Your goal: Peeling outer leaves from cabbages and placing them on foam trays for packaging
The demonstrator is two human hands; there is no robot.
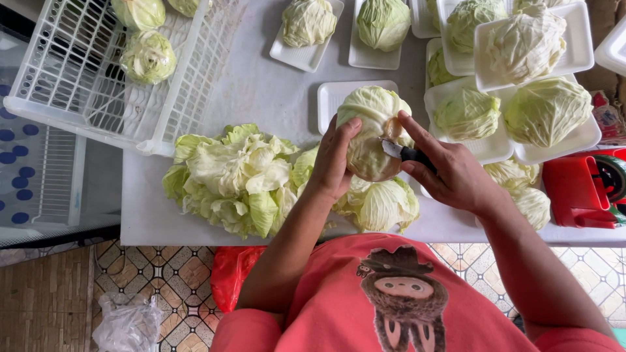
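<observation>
A produce packing spot, likely a small shop or market back room: a white worktop (261,91) crowded with cabbages on white foam trays (535,42), a heap of trimmed leaves (228,176), a white plastic crate (85,72), and a patterned tile floor (156,280).

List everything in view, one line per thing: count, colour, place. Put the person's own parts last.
held cabbage: one, pale green, between both hands
knife: one, black handle, at the held cabbage
leaf pile: one, light green, table front left
trays: several, white foam, holding cabbages at the back and right
crate: one, white, back left, cabbages inside
table: one, white
red device: one, right edge
plastic bag: one, clear, on the floor
left hand: on the held cabbage
right hand: gripping the knife
</observation>
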